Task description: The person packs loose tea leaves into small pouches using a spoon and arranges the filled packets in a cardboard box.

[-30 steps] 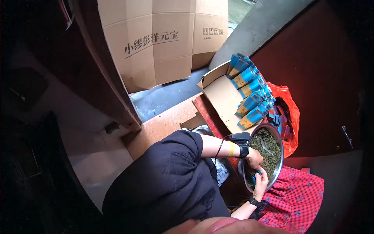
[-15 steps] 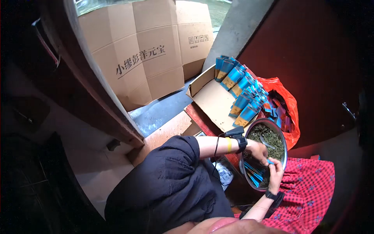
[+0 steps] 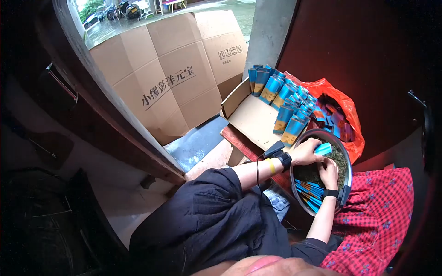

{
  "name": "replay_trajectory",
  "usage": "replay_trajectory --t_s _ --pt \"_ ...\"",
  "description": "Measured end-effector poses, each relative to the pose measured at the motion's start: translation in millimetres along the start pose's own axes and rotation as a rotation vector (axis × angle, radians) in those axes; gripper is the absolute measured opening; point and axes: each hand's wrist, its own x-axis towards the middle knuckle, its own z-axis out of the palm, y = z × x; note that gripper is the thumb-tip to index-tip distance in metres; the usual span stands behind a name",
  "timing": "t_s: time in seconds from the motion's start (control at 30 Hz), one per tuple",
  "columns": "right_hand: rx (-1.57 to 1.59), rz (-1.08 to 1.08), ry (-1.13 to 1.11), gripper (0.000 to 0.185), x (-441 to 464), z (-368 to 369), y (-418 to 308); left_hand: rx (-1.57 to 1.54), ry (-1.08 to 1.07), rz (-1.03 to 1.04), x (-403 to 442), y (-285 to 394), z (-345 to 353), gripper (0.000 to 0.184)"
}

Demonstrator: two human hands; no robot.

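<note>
Pinching a blue packet (image 3: pixel 323 149) right of centre, the left hand (image 3: pixel 305 152) could drop it if fingers slip (can't tell whether the right hand (image 3: pixel 328 173) grips).

Bowl rim (image 3: pixel 349 171) around fingers (image 3: pixel 315 143)

Printed cardboard (image 3: pixel 184 55) is stood upright before wet-looking ground (image 3: pixel 244 16) outdoors.
Parked motorbikes (image 3: pixel 125 10) are seen beyond it; to the right, a grey pillar (image 3: pixel 268 37) is flanked by a dark red door (image 3: pixel 354 50) with a metal handle (image 3: pixel 417 98), and a red checked cloth (image 3: pixel 375 207) is draped below.
</note>
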Motion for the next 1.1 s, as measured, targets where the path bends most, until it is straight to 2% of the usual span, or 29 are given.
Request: replay_trajectory --t_s 0.1,0.17,0.33,0.4,0.53,0.6,0.73,0.8,0.87,1.07,1.1 --pt "-0.064 -0.017 0.063 0.026 -7.1 2.0 1.1 0.008 0.022 0.033 3.3 -4.6 1.5 0.066" --pt "-0.123 -0.104 0.146 0.026 -8.2 0.2 -0.3 0.003 -0.009 0.015 3.0 0.6 -2.9 0.067" --pt "-0.292 -0.061 0.265 0.023 -12.0 -5.7 -1.6 -0.024 -0.029 -0.020 2.7 0.8 -4.4 0.067" --pt "-0.278 -0.022 0.194 0.018 -13.2 -11.5 -5.0 -0.017 -0.029 -0.016 2.4 2.4 -4.4 0.067" --pt "-0.215 -0.026 0.203 0.012 -8.6 -14.4 -10.6 -0.032 -0.072 -0.067 1.9 5.2 -6.1 0.067" --pt "-0.069 0.124 0.116 0.009 -8.0 -21.5 -18.6 -0.014 -0.057 -0.039 1.3 5.2 -5.0 0.067" --pt "-0.169 0.015 0.262 0.013 -11.3 -15.4 -12.5 -0.001 -0.087 -0.074 0.2 9.1 -7.0 0.066" --pt "-0.240 0.049 0.176 0.016 -15.0 -12.9 -6.1 0.026 -0.086 -0.055 -0.5 10.9 -7.8 0.064" --pt "-0.234 0.057 0.143 0.015 -14.4 -9.9 -1.0 0.019 -0.090 -0.060 -1.7 12.5 -9.1 0.064" --pt "-0.167 0.021 0.239 0.012 -10.8 -7.8 1.0 0.010 -0.110 -0.067 0.7 6.4 -5.4 0.065" --pt "-0.056 0.071 0.233 0.014 -9.5 -10.2 -3.3 -0.002 -0.111 -0.055 1.1 5.0 -5.2 0.066"
